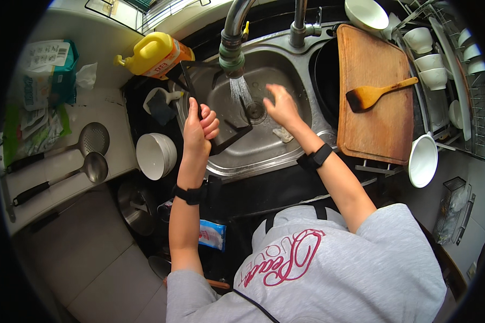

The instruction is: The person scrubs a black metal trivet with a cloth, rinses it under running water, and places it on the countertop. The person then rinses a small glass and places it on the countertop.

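Note:
My left hand [200, 127] is closed around one side of a black metal pan support [231, 139], tilted over the left part of the stainless steel sink [262, 146]. Its far corner reaches the yellow detergent jug [155, 54]. Water [239, 89] runs from the faucet head [231, 56] into the basin, close to the frame's inner prong. Over the right side of the basin, my right hand [282, 105] is empty with its fingers apart, near the drain [255, 111]. A small pale crumpled scrap [283, 135] lies in the basin below my right wrist.
A wooden spatula [378, 95] lies on a cutting board [372, 133] right of the sink, beside a dish rack [479, 121]. Stacked white bowls [155, 156] and a dark cloth [161, 108] sit left. A skimmer [93, 139] and ladle [95, 167] rest on the left counter.

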The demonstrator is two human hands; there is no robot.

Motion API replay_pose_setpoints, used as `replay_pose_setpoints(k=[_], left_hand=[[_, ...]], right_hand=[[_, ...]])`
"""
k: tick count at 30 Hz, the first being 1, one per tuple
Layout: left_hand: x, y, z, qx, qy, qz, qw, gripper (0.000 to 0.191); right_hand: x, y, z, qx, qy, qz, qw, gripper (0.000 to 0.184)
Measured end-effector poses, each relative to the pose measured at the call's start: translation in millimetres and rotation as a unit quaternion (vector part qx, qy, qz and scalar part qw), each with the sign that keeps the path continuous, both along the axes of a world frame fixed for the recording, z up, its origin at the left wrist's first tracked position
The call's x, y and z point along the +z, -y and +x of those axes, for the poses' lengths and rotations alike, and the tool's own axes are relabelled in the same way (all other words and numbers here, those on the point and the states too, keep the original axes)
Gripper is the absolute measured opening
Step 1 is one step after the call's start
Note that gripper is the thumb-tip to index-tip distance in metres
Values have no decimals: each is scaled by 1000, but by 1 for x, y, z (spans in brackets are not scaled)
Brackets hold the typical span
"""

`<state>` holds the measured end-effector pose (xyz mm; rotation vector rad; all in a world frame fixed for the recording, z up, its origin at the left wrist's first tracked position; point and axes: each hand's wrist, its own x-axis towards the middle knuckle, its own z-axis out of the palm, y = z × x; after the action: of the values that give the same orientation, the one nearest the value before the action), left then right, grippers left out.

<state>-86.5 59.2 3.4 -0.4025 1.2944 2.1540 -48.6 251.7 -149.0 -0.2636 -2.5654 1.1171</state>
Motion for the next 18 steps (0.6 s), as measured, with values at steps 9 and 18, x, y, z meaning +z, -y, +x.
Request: replay_pose_setpoints(k=[9,18], left_hand=[[16,19,18,-8,-11,-1,1000,37],[31,30,34,-10,-8,-18,1000,37]], right_hand=[[13,-153,-149,-299,-180,-346,871,43],[-37,-222,-199,-131,-84,-332,930,48]])
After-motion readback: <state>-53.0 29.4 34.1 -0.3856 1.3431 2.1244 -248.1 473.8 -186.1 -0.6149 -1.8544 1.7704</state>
